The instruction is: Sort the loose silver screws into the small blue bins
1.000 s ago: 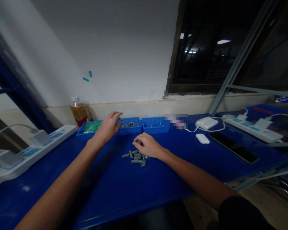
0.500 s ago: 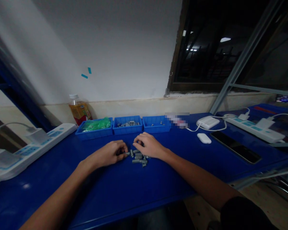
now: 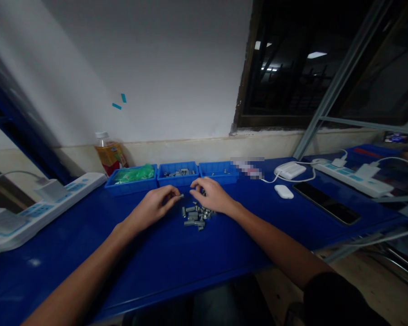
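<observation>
- In our left hand [image 3: 156,203] we pinch a small metal piece [image 3: 181,196] between thumb and fingertips, just above the bench [image 3: 177,267]; only its end shows, so we cannot tell its exact shape. That grip is closed on it.
- The hold looks shallow to us: a loosened thumb could let the piece drop and roll.
- Our right hand [image 3: 212,194] hangs curled over the far right edge of the pile, thumb and fingers apart at the tips; whether its grip hides anything, we cannot tell.
- Under and before it lie cylindrical metal spacers [image 3: 193,216] and small screws [image 3: 207,212], mixed and touching. We judge that a low wrist could sweep some aside, or that two kinds could be picked up together because they lie so close.
- Behind the hands stand three blue bins in a row: the left bin [image 3: 132,189] with a green plastic bag [image 3: 139,173], the middle bin [image 3: 177,181] with many metal parts, the right bin [image 3: 229,179] with a few small ones. With walls so near each other, a careless release could land a part in the wrong one.
- Well to the right lie a white case [image 3: 284,191] and a smartphone [image 3: 326,203].
</observation>
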Demonstrator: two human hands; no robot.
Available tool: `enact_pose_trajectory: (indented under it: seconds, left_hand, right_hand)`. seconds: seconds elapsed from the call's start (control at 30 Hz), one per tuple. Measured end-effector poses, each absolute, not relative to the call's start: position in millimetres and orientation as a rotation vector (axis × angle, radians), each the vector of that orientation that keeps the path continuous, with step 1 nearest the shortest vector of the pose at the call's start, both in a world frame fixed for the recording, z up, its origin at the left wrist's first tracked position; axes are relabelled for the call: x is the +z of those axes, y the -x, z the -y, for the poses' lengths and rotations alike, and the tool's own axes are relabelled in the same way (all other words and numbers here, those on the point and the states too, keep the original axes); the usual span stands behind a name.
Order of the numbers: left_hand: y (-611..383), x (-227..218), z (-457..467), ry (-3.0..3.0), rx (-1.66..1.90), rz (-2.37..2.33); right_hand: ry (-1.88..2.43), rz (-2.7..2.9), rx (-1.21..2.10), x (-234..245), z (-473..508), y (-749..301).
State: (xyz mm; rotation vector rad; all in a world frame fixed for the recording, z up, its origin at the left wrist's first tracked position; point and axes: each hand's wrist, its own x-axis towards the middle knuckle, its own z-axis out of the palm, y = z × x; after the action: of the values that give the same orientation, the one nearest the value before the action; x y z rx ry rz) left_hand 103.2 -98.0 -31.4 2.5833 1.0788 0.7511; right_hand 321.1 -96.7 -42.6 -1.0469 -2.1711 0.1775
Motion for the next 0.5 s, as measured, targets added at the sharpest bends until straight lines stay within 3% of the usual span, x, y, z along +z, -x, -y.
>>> enact_pose_trajectory:
  seconds: [0.2,0.5]
  left_hand:
    - [-96,-23,77,-2.639,1.081,-1.21]
    - [-108,-24,26,-2.736,1.288,-1.492]
  right_hand:
    - [1.196,2.117,0.076,-33,85,-346]
    - [1.428,2.408,0.214,-47,79,-344]
